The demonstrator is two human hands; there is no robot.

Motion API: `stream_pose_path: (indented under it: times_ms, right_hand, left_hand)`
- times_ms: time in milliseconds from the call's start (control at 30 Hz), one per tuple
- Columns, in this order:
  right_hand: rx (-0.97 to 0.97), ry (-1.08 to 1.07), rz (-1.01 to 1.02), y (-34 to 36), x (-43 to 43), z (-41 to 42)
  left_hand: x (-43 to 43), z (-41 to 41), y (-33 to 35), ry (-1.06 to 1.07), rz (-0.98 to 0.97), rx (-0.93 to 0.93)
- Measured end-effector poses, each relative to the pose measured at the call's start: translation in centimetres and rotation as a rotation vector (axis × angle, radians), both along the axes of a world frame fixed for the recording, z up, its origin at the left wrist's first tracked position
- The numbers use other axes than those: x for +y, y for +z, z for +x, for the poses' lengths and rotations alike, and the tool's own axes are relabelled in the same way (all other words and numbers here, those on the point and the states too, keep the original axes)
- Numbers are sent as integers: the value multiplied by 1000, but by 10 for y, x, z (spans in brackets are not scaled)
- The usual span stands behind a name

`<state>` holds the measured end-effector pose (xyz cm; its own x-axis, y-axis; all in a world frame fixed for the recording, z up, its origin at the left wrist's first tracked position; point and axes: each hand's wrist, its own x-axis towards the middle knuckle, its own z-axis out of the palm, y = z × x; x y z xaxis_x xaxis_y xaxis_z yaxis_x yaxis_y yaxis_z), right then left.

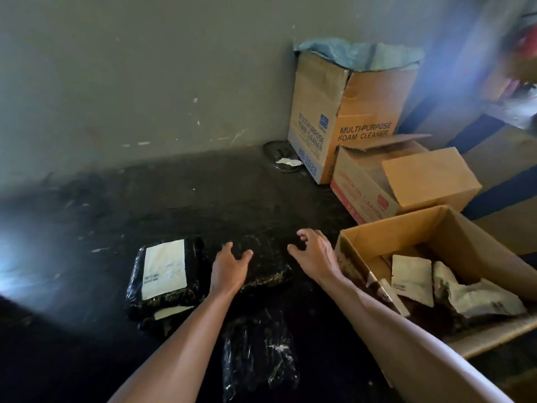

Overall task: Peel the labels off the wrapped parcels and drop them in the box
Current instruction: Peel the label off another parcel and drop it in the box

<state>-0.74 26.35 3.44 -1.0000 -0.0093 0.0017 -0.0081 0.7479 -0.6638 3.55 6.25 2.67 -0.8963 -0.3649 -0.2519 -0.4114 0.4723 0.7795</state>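
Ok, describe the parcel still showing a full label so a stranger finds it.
Start at the open cardboard box on the right. Go left, just past the left hand, to the top parcel of a black-wrapped stack. It alone shows a full white label across its face.

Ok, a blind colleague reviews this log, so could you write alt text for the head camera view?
Two bare hands, left hand and right hand, reach open over a black-wrapped parcel on a dark floor. A second parcel with a white label lies to its left; an open cardboard box at right holds peeled labels.
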Motion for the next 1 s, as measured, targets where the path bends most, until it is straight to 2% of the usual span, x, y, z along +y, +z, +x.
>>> stream_pose_path:
  times_ms: [233, 367, 700, 1000]
  right_hand:
    - [-312, 33, 3, -54, -30, -9]
    - [-421, 30, 37, -75, -36, -25]
    - [-520, 54, -35, -104, -54, -63]
    - [-483, 8, -88, -88, -49, -35]
  left_hand:
    - [-9, 8, -44, 160, 168, -146]
    - [-10, -1, -62, 195, 250, -193]
    - [-15, -36, -80, 168, 260, -167]
    - [-14, -20, -59, 141, 181, -160]
